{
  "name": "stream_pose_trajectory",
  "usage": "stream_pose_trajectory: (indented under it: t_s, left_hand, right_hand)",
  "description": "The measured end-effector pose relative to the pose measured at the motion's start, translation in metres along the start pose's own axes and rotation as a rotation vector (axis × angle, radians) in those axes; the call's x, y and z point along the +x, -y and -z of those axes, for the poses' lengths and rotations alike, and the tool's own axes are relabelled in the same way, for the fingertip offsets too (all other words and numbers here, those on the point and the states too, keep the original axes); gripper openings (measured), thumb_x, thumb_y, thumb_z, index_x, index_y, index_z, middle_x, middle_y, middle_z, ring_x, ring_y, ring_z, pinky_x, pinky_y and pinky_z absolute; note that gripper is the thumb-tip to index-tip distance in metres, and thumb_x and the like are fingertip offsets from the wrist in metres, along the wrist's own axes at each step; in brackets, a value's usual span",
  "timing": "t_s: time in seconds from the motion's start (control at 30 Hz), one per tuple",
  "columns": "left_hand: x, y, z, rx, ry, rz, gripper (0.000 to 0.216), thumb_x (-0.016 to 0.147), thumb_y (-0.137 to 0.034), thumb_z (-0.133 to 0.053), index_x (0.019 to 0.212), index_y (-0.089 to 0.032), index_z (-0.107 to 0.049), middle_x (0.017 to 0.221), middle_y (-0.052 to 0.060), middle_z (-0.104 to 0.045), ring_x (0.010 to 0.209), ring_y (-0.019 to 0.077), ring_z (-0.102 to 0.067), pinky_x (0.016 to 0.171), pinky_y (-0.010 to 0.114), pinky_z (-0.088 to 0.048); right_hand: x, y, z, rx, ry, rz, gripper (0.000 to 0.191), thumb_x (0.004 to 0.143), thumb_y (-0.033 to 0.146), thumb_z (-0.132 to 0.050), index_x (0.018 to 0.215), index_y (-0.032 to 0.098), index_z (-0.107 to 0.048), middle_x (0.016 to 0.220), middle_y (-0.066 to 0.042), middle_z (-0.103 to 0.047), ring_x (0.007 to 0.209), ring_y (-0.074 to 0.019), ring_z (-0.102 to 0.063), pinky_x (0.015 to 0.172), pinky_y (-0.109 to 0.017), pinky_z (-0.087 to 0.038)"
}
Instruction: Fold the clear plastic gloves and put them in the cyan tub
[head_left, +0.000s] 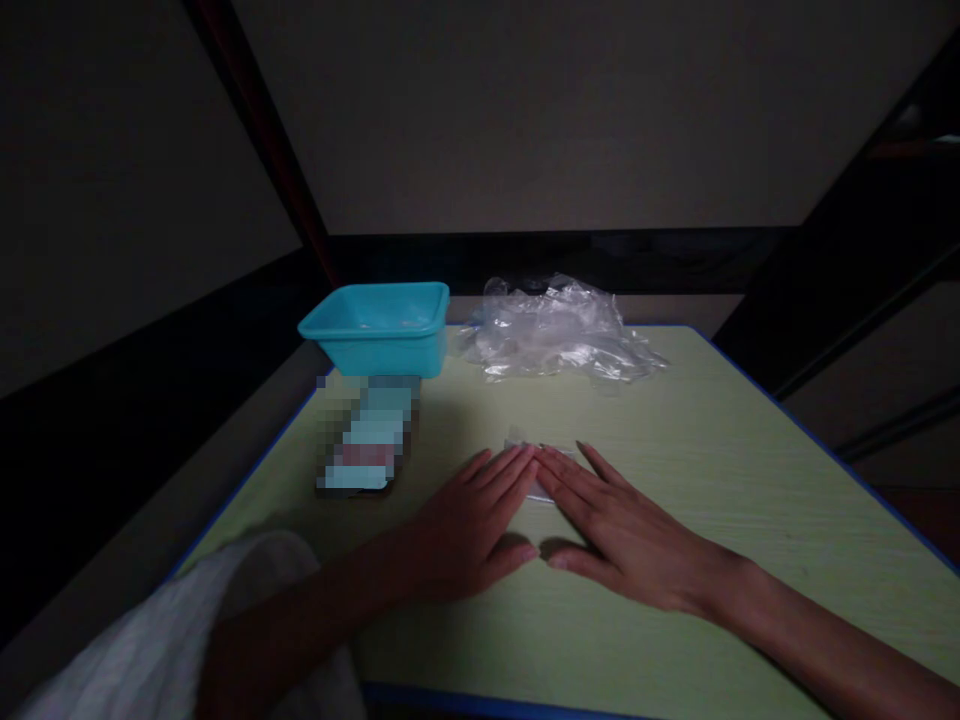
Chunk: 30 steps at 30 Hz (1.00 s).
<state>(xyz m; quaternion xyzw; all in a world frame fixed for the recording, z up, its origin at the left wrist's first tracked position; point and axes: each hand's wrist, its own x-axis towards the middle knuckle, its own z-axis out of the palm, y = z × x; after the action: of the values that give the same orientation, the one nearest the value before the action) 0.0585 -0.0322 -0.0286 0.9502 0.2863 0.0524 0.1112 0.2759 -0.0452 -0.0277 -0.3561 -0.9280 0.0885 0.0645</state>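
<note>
Both my hands lie flat on a pale green table (720,470), fingers stretched out and fingertips meeting. My left hand (469,525) and my right hand (622,535) press on a small clear plastic piece (541,470) that shows between and beyond the fingertips. Most of that piece is hidden under my fingers. Neither hand grips anything.
A teal plastic tub (379,328) stands at the table's far left. A heap of crumpled clear plastic (555,330) lies beside it at the far edge. A blurred-out flat object (367,435) lies in front of the tub. White cloth (180,640) covers my left upper arm.
</note>
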Motion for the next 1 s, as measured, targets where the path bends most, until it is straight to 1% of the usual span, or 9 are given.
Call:
stream_pose_trajectory:
  t_s: [0.1,0.23,0.33,0.47,0.63,0.77,0.9,1.0]
  left_hand:
    - [0.000,0.000,-0.003,0.006,-0.021,-0.009,0.067,0.089,-0.042,-0.041,0.140,-0.005,-0.018,0.149,0.022,-0.017,0.139,0.0275,-0.009,0.111,0.047,-0.015]
    - [0.000,0.000,-0.003,0.008,-0.023,-0.002,0.068,0.089,-0.044,-0.041,0.139,-0.004,-0.020,0.148,0.024,-0.018,0.139,0.0292,-0.010,0.110,0.048,-0.016]
    - [0.000,0.000,-0.002,0.014,-0.007,0.004,0.070,0.088,-0.046,-0.042,0.138,-0.002,-0.021,0.147,0.025,-0.018,0.139,0.0296,-0.010,0.110,0.048,-0.016]
    - [0.000,-0.001,0.000,0.007,-0.003,0.007,0.071,0.088,-0.046,-0.042,0.140,-0.004,-0.018,0.148,0.024,-0.018,0.139,0.0290,-0.008,0.110,0.048,-0.015]
    - [0.001,-0.003,0.003,0.024,0.045,0.023,0.072,0.087,-0.047,-0.044,0.139,-0.003,-0.019,0.147,0.025,-0.016,0.139,0.0303,-0.008,0.110,0.049,-0.016]
    - [0.001,-0.003,0.004,0.027,0.059,0.025,0.072,0.087,-0.046,-0.045,0.138,-0.001,-0.021,0.147,0.026,-0.017,0.138,0.0309,-0.009,0.110,0.049,-0.016]
    - [0.000,-0.001,0.001,0.004,0.020,0.012,0.074,0.086,-0.047,-0.046,0.140,-0.005,-0.018,0.148,0.025,-0.016,0.139,0.0306,-0.008,0.109,0.050,-0.016]
    - [-0.001,0.001,-0.002,-0.015,0.013,0.011,0.077,0.084,-0.047,-0.049,0.141,-0.007,-0.016,0.148,0.024,-0.014,0.139,0.0307,-0.008,0.109,0.050,-0.016]
  right_hand:
    - [-0.001,0.000,0.000,0.005,-0.004,0.001,0.076,0.089,0.057,-0.035,0.143,0.007,-0.018,0.146,-0.022,-0.021,0.136,-0.0294,-0.019,0.107,-0.059,-0.016]
    - [-0.002,-0.002,0.000,0.014,-0.011,0.020,0.077,0.088,0.056,-0.037,0.145,0.010,-0.013,0.147,-0.021,-0.019,0.136,-0.0305,-0.018,0.106,-0.060,-0.017]
    - [-0.004,-0.005,0.001,0.021,0.017,0.032,0.078,0.088,0.055,-0.039,0.145,0.011,-0.009,0.148,-0.020,-0.016,0.136,-0.0300,-0.016,0.107,-0.059,-0.016]
    - [-0.006,-0.013,0.005,0.065,0.020,0.091,0.076,0.088,0.051,-0.043,0.145,0.017,-0.007,0.149,-0.016,-0.014,0.137,-0.0275,-0.014,0.109,-0.056,-0.015]
    - [-0.008,-0.023,0.013,0.111,0.083,0.143,0.066,0.088,0.046,-0.047,0.144,0.026,-0.017,0.151,-0.010,-0.010,0.137,-0.0256,-0.012,0.109,-0.054,-0.014]
    - [-0.008,-0.029,0.017,0.119,0.134,0.157,0.060,0.088,0.045,-0.049,0.141,0.030,-0.025,0.151,-0.009,-0.008,0.137,-0.0253,-0.011,0.108,-0.055,-0.011]
    - [-0.009,-0.032,0.022,0.156,0.120,0.181,0.058,0.085,0.043,-0.055,0.138,0.029,-0.034,0.151,-0.009,-0.016,0.137,-0.0250,-0.015,0.108,-0.055,-0.014]
    - [-0.009,-0.032,0.026,0.152,0.071,0.216,0.055,0.084,0.040,-0.057,0.134,0.024,-0.042,0.147,-0.012,-0.029,0.136,-0.0245,-0.021,0.108,-0.054,-0.018]
